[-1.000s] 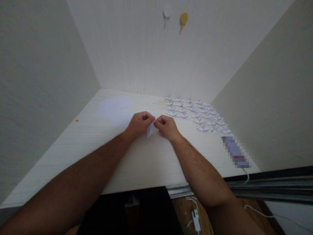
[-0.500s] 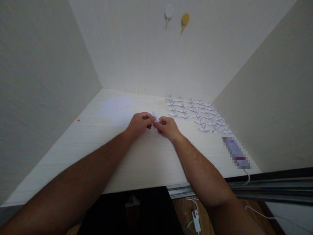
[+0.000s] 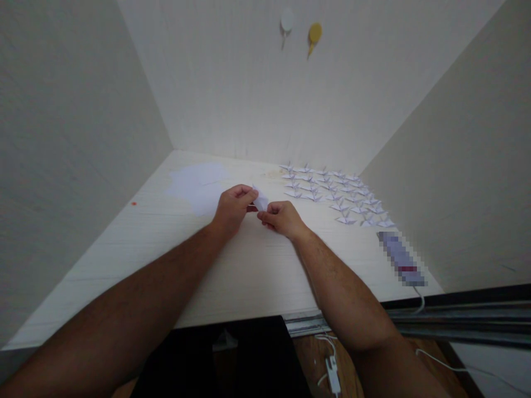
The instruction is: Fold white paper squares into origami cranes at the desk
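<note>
Between my two hands is a small folded piece of white paper (image 3: pixel 261 201), tilted, over the middle of the white table. My left hand (image 3: pixel 235 205) pinches its upper left part between thumb and fingers. Lower down on the right, my right hand (image 3: pixel 282 217) is closed on the paper's bottom end. The fingers cover part of the folds. To the right, several folded white paper cranes (image 3: pixel 313 196) stand in rows. Sheets of white paper (image 3: pixel 197 185) lie flat beyond my left hand.
The white table (image 3: pixel 249 276) meets walls on the left, back and right. A blurred-out flat device (image 3: pixel 400 258) with a white cable lies at the right edge. A small orange bit (image 3: pixel 133 204) sits at left. Two round hooks (image 3: pixel 315 33) hang on the back wall.
The folded paper has tilted, its top now leaning left. My left hand has shifted slightly up and left, and my right hand now grips the lower end. The cranes have stayed put.
</note>
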`<state>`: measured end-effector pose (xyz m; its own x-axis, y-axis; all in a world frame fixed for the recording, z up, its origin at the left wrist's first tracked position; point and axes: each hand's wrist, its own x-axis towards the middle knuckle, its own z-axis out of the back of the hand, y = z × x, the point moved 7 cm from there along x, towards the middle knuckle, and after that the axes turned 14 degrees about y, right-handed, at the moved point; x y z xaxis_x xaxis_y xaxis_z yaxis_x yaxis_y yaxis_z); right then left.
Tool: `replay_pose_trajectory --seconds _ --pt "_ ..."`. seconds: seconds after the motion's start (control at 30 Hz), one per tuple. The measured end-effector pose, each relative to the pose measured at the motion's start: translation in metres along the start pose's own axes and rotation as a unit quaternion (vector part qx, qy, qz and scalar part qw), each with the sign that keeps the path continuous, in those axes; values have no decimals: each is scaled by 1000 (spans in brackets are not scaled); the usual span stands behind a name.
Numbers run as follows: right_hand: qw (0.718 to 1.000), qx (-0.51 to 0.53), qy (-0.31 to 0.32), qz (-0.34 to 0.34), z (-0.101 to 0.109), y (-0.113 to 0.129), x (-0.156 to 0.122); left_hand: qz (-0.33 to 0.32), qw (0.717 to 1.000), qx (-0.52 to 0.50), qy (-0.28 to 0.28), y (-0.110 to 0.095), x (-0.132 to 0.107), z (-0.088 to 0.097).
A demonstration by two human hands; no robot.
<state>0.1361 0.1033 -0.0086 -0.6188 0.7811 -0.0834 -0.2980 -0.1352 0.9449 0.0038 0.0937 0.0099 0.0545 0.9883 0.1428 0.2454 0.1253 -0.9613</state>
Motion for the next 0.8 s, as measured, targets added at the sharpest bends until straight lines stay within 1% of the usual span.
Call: replay_pose_trajectory --seconds 0.2,0.3,0.47,0.6,0.8 --pt "1000 21 9 11 -2 1 2 -4 999 -10 -52 -2 -4 1" --pt "1000 20 6 17 -2 3 1 2 998 -19 -59 -1 -5 0" --pt "1000 13 4 22 0 3 1 15 998 -47 -36 3 -4 -3" --pt "1000 20 11 15 -1 0 2 28 998 -45 -17 8 -1 -1" --pt "990 135 19 28 -1 -2 4 65 997 -3 32 12 2 2"
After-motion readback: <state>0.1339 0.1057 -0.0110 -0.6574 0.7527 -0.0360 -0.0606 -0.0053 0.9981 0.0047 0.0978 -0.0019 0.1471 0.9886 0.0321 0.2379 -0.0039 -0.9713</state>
